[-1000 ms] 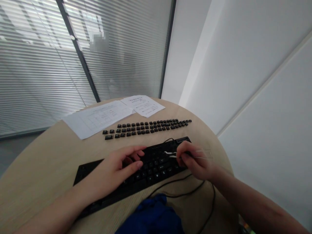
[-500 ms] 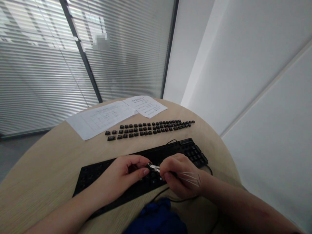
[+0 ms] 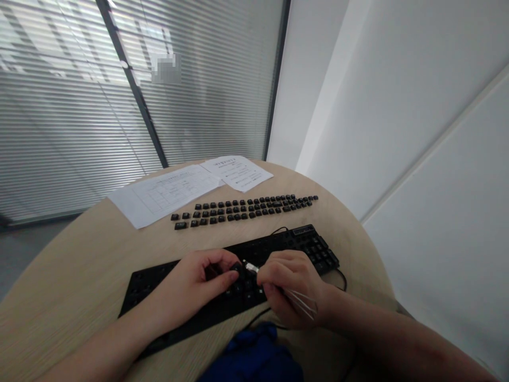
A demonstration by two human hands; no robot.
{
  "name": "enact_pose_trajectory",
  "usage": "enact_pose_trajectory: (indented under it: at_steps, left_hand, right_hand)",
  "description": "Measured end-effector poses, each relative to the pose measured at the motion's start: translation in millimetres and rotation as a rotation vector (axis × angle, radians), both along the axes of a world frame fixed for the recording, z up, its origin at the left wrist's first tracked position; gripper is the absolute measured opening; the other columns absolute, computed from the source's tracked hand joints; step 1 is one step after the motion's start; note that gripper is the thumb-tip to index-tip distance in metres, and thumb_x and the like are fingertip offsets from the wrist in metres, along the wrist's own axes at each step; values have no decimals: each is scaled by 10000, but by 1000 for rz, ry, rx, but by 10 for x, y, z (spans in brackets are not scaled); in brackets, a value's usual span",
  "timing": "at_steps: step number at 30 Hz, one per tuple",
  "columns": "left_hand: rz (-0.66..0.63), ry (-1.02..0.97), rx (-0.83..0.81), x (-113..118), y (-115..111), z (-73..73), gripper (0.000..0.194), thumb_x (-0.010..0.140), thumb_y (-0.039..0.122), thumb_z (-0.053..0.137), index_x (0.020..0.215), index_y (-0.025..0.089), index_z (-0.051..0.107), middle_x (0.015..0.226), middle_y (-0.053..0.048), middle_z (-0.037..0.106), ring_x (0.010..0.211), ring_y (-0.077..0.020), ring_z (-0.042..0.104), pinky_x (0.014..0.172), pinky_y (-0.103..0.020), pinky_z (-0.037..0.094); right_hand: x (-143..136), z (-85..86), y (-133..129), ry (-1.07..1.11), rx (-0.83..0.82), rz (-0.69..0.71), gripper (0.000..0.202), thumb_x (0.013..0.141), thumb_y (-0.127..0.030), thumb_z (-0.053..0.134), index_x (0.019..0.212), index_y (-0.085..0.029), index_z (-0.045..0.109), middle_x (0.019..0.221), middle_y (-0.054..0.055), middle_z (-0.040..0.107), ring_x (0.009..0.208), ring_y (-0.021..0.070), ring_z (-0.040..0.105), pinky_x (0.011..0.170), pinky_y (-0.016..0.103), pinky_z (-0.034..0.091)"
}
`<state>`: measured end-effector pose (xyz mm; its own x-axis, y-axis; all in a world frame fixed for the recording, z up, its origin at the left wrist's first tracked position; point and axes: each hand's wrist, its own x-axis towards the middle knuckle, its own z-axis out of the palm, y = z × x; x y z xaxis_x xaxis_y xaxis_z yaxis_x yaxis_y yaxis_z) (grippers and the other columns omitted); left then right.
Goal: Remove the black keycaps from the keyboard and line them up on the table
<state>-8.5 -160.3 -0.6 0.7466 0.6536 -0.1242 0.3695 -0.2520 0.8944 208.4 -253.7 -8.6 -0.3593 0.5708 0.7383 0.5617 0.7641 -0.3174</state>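
Note:
A black keyboard (image 3: 178,318) lies at a slant near the table's front edge, with bare sockets at its left and keys on its right part. Over its middle, my left hand (image 3: 202,281) pinches a small black keycap (image 3: 236,267) between thumb and finger. My right hand (image 3: 292,286) is closed around a wire puller (image 3: 250,267), whose metal end points at the keycap without visibly touching it. Thin wires of the puller stick out below my right palm. Several loose black keycaps (image 3: 243,209) stand in rows behind the keyboard.
Two printed paper sheets (image 3: 167,193) lie at the back of the round wooden table (image 3: 79,265). A black cable (image 3: 258,317) runs along the keyboard's front and right side. Blue cloth (image 3: 254,355) shows at the bottom. A white wall stands at the right, blinds behind.
The puller's metal end has come away from the keycap, which now shows in my left fingers. My left hand has shifted slightly left, and the puller's wires have tilted more steeply down.

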Motion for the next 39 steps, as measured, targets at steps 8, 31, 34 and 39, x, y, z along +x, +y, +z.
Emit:
enact_pose_trajectory:
  at_steps: [8, 31, 34, 39]
  left_hand:
    - [5, -36, 47, -63, 34, 25, 323, 912, 496, 643, 1033, 218, 756, 911, -11, 776, 795, -189, 675, 699, -279, 532]
    - [-140, -81, -5, -55, -127, 57, 226, 895, 408, 684, 967, 227, 797, 869, 0, 795, 801, -178, 723, 726, -259, 570]
    - [-85, -75, 88, -85, -98, 53, 336, 893, 431, 674, 1156, 240, 757, 957, -15, 797, 834, -195, 730, 724, -280, 593]
    - [-14, 72, 507, -209, 227, -52, 419, 894, 424, 639, 1276, 270, 721, 1215, -64, 766, 987, -250, 732, 877, -389, 618]
  right_hand:
    - [142, 77, 1, -79, -13, -189, 213, 1022, -271, 411, 884, -218, 564, 706, 11, 574, 629, 172, 512, 609, 318, 398]
    - [-97, -112, -45, -115, 163, -144, 139, 1019, -307, 629, 1080, -218, 717, 826, -7, 710, 625, 101, 640, 533, 245, 447]
    - [11, -27, -12, -107, 131, -148, 138, 1014, -299, 634, 1050, -213, 735, 841, 12, 734, 674, 112, 670, 572, 234, 484]
    - [1036, 202, 303, 48, -149, -636, 181, 904, -335, 728, 1044, -236, 786, 833, 12, 750, 647, 143, 636, 643, 280, 512]
